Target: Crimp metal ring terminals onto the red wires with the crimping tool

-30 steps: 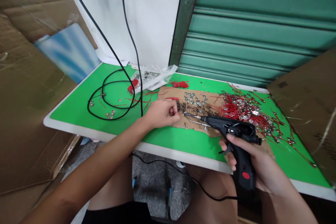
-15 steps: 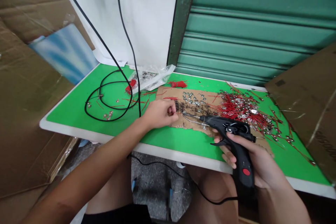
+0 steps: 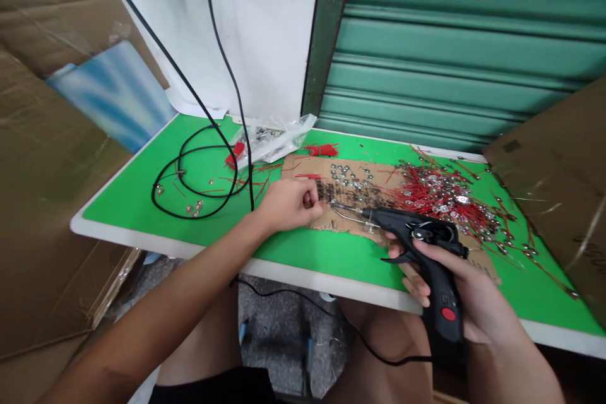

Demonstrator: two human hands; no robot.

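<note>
My right hand [image 3: 454, 284] is wrapped round the grip of a black soldering gun [image 3: 421, 233] with a red button. Its thin metal tip points left, low over a scorched cardboard sheet [image 3: 341, 221]. Just left of the tip, my left hand [image 3: 293, 202] rests at the sheet's edge with its fingers pinched together; what they hold is too small to make out. Small metal tabs [image 3: 350, 175] lie in a group on the cardboard behind the tip. A heap of red wires with metal ends [image 3: 435, 196] covers the sheet's right part.
A clear plastic bag [image 3: 274, 142] of metal parts and a red wire bundle [image 3: 322, 150] lie at the back of the green table [image 3: 142, 183]. Black cable [image 3: 163, 211] loops at the left. Cardboard boxes [image 3: 558, 183] flank the table; a green shutter [image 3: 449, 50] stands behind.
The view has shifted slightly. My right hand and the soldering gun appear a little farther right and lower; my left hand keeps its place and its pinch.
</note>
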